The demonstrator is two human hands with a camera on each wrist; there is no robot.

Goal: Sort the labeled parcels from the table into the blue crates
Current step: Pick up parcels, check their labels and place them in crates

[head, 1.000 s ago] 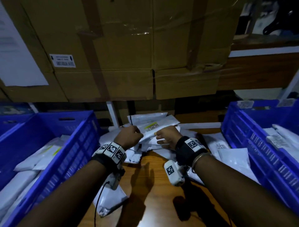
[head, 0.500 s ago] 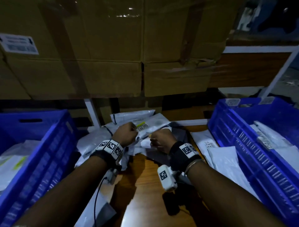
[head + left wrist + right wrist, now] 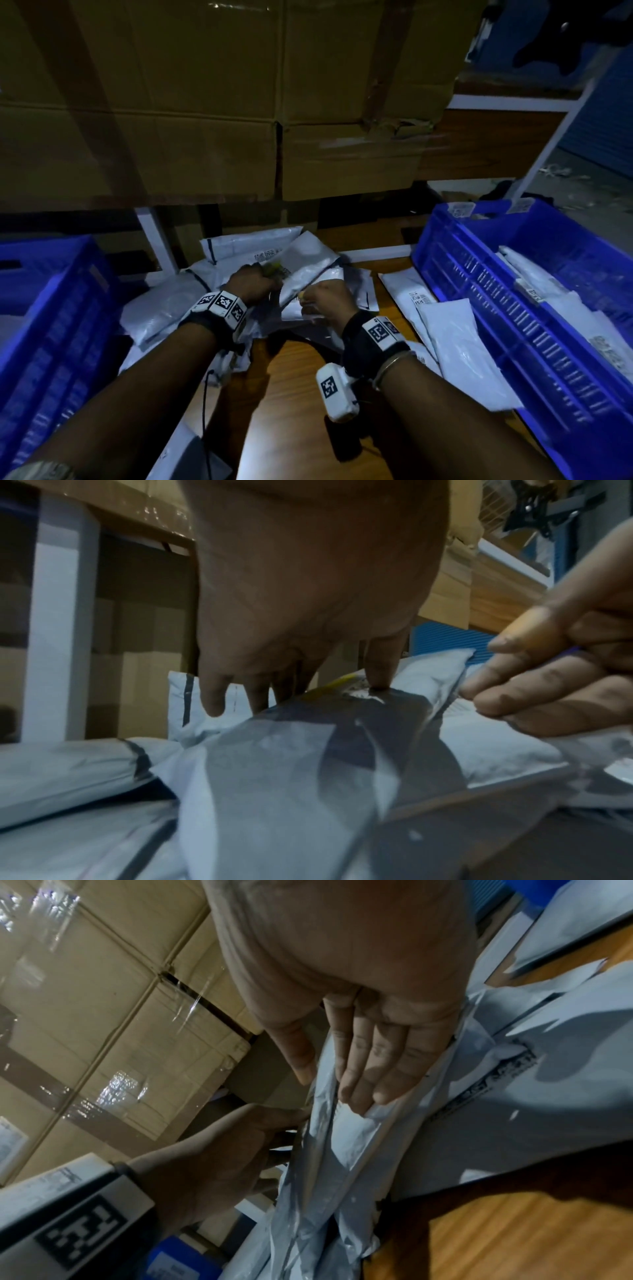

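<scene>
A white-grey plastic parcel (image 3: 308, 267) with a yellow-edged label lies tilted over the pile at the middle of the table. My left hand (image 3: 263, 279) grips its left, labelled end, with the thumb pressed on top in the left wrist view (image 3: 377, 669). My right hand (image 3: 310, 299) pinches its near right edge between thumb and fingers (image 3: 369, 1069). The same parcel (image 3: 325, 1177) hangs creased below that hand. A blue crate (image 3: 68, 325) stands at the left. Another blue crate (image 3: 479, 274) at the right holds several parcels (image 3: 534, 277).
More white parcels lie on the wooden table (image 3: 291, 394): a heap (image 3: 161, 308) left of my hands and flat ones (image 3: 455, 342) against the right crate. Stacked cardboard boxes (image 3: 205, 102) on a shelf hang low over the back of the table.
Both hands keep hold of the same parcel, now tilted more steeply. The head view has swung to the right, showing less of the left crate and more of the right one.
</scene>
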